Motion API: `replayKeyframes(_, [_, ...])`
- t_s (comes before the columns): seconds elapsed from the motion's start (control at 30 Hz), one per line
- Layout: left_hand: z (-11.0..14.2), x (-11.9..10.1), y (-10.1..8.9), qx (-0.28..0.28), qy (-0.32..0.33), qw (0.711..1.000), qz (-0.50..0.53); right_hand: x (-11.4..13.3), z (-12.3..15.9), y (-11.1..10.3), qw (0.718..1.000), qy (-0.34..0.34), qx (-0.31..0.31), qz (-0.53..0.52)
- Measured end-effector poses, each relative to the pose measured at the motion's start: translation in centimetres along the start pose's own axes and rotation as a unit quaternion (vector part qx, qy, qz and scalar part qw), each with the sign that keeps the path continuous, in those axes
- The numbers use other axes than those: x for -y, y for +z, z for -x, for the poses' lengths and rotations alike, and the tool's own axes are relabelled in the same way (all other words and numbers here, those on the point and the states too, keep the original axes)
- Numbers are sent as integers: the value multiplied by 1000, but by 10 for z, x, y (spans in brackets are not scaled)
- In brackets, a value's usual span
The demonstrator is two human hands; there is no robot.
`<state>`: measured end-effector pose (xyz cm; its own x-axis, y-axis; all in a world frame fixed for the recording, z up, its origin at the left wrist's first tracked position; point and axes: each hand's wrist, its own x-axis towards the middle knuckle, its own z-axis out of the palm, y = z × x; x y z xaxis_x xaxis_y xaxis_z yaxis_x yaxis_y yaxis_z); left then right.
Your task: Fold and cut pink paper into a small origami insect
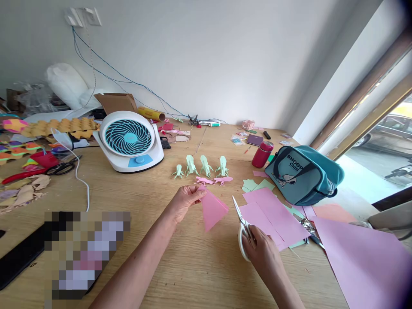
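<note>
Between the thumb and fingers of my left hand (187, 201) hangs a folded piece of pink paper (213, 211), roughly triangular and pinched at its top corner. My right hand (262, 249) grips white-handled scissors (243, 223), whose blades point up and away and look closed. The blade tips are a little right of the folded paper, apart from it. Just beyond my left hand lie two pink folded paper insects (222, 180). Behind them several pale green folded paper insects (204, 166) stand in a row.
Pink paper sheets (267, 214) lie right, before a teal bag (299, 176) and a red flask (262, 154). A white fan (130, 141) stands left. Nearer are black-handled scissors (62, 167), a white cable (83, 182) and a pixelated device (90, 253). A wall closes the back.
</note>
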<state>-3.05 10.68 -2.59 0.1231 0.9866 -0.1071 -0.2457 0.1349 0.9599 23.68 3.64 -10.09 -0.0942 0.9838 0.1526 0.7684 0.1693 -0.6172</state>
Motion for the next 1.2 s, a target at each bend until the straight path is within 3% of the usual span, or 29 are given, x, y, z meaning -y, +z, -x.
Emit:
replayKeyframes(0.1, [1,-1,2,-15,-13,1000,13,-6,-1,7,992,-53,-4,117])
replayKeyframes(0.2, [3,-2,5,-2,-22,999,27,-6,0,13,985,-78,5,156])
replayKeyframes(0.4, [5,1,9,15,-20,999,31,-3,0,21,988,-76,10,136])
replayKeyframes(0.77, [8,8,20,39,-23,999,19,4,1,14,989,-72,19,124])
replayKeyframes(0.87, [9,8,23,34,-23,999,6,4,0,12,994,-81,0,69])
replayKeyframes(0.97, [8,11,24,29,-17,999,-13,11,1,4,994,-83,-15,-63])
replayKeyframes(1.07, [7,17,26,37,-4,999,-38,22,2,-4,978,-54,-9,-199])
replayKeyframes(1.2, [9,23,32,70,1,994,-81,28,4,-2,958,-11,-6,-287])
